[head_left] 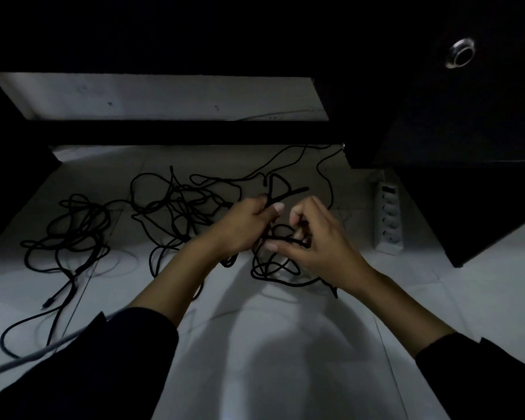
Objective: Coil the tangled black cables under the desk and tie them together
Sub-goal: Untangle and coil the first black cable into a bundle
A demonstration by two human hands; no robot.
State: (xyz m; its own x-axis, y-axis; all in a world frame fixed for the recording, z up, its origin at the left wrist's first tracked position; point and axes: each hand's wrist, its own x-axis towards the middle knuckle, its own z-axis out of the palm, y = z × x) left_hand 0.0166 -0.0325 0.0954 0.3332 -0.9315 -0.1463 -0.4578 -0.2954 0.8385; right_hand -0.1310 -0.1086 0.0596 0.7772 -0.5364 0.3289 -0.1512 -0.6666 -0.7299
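Note:
Tangled black cables lie on the white tiled floor under the desk. One loose heap sits at the left and a bigger tangle lies in the middle. My left hand grips a black cable strand whose end sticks up past my thumb. My right hand pinches a small coil of black cable that hangs in loops below my fingers. Both hands are close together above the floor.
A white power strip lies on the floor at the right, beside a dark desk cabinet with a round metal lock. A dark crossbar spans the back. A grey cable crosses my left sleeve.

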